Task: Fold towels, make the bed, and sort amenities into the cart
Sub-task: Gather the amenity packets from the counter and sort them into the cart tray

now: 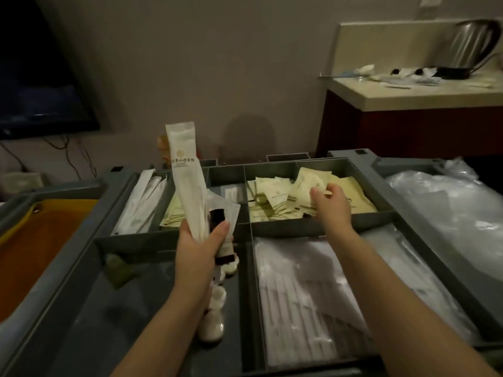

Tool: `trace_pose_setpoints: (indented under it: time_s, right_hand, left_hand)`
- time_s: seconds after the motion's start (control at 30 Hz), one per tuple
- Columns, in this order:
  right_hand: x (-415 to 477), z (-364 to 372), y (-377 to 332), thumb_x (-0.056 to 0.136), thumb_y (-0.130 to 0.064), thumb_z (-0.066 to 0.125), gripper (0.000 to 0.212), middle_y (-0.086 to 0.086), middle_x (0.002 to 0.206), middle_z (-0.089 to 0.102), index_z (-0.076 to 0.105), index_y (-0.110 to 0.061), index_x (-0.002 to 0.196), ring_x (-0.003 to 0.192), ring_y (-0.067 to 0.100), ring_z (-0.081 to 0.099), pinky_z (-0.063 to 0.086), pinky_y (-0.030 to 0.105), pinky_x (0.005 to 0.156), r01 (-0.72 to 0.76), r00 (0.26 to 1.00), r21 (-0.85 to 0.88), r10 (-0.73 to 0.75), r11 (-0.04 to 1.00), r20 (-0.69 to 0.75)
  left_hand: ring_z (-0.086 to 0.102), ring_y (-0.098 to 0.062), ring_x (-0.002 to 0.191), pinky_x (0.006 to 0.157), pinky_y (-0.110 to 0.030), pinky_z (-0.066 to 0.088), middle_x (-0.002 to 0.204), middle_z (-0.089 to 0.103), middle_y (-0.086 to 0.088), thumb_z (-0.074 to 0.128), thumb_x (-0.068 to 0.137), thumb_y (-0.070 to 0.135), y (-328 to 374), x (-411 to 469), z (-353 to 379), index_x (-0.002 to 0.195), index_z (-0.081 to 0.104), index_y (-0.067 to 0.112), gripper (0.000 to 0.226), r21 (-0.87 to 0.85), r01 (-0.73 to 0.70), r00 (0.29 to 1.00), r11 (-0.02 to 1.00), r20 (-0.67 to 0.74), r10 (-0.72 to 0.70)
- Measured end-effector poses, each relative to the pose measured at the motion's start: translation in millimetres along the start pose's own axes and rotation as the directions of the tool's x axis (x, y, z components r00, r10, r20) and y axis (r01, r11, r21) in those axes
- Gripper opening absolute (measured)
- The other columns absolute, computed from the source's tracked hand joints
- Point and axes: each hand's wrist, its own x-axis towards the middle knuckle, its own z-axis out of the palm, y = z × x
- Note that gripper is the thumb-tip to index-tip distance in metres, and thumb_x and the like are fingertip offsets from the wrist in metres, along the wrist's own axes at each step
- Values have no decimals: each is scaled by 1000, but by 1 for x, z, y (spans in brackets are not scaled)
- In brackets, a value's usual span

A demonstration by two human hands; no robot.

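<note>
My left hand (197, 247) grips a bundle of amenities over the grey cart tray (245, 229): a long white paper packet (186, 170) standing upright, a clear wrapper and a small dark-capped bottle (221, 235). My right hand (330, 205) reaches into the back compartment full of pale yellow sachets (275, 200). Its fingers pinch a sachet (313, 182) at the top of the pile.
Other compartments hold white long packets (141, 202), clear-wrapped items (307, 292), small white bottles (215, 317) and a green packet (119, 270). An orange bag (35, 240) hangs at the left, clear plastic bags (449, 208) at the right. A counter with a kettle (471, 44) stands behind.
</note>
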Motion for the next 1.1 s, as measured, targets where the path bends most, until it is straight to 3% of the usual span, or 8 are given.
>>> trace_pose_setpoints:
  time_s: [0.1,0.3,0.4,0.53,0.7,0.8,0.9,1.1]
  right_hand:
    - [29,18,2,99,-23,47,44,1,113,53,37,-18,142,81,10,55,53,30,72,-53,994,-81,61,995,92]
    - [41,45,-1,99,-22,47,62,6,153,32,15,-23,152,134,29,39,37,41,105,42,994,-347,-5,937,106]
    - [11,51,0,98,-24,47,51,5,145,43,31,-21,147,127,25,46,40,39,100,105,994,-410,-77,906,83]
    - [-45,68,-19,98,-26,48,28,-3,113,62,55,-21,125,94,8,56,46,24,78,230,966,-329,-174,916,192]
    - [-116,119,-62,97,-29,49,12,-16,91,62,57,-37,103,86,-2,59,49,16,72,400,859,-125,-323,908,397]
    - [-144,153,-72,96,-31,51,11,-15,91,61,53,-37,105,79,-5,60,48,11,60,350,844,-23,-304,937,442]
    - [-157,182,-67,92,-37,56,17,-13,98,61,51,-37,108,85,0,61,48,10,57,222,861,53,-221,974,458]
    - [-165,206,-55,88,-30,63,10,-11,95,61,56,-32,94,90,5,60,49,17,67,135,903,26,-134,991,407]
  left_hand:
    - [67,-25,96,80,-46,56,107,65,-8,67,83,17,-3,22,-4,106,54,33,31,-4,17,1000,1000,5,-17]
    - [67,-24,97,80,-46,56,108,65,-6,66,83,15,-7,50,-23,107,51,34,34,-13,31,999,999,26,-31]
    - [66,-23,98,78,-43,57,110,65,-6,66,83,17,-5,59,-40,117,51,29,39,2,42,997,999,62,-42]
    - [65,-23,100,82,-48,56,111,64,-4,65,84,17,6,67,-62,123,49,26,43,27,23,994,999,109,-26]
    - [68,-18,95,76,-40,58,108,66,-3,66,84,18,21,72,-93,125,50,24,44,53,-67,986,996,157,58]
    - [67,-5,92,70,-23,57,107,63,7,67,81,25,26,72,-110,120,45,36,46,116,-153,967,981,222,124]
    - [62,-5,98,72,-21,54,109,59,12,69,79,26,24,72,-127,111,42,47,47,174,-190,959,966,242,145]
    - [64,1,93,65,-16,55,107,61,10,62,88,9,11,71,-141,128,44,30,50,144,-102,947,984,316,52]
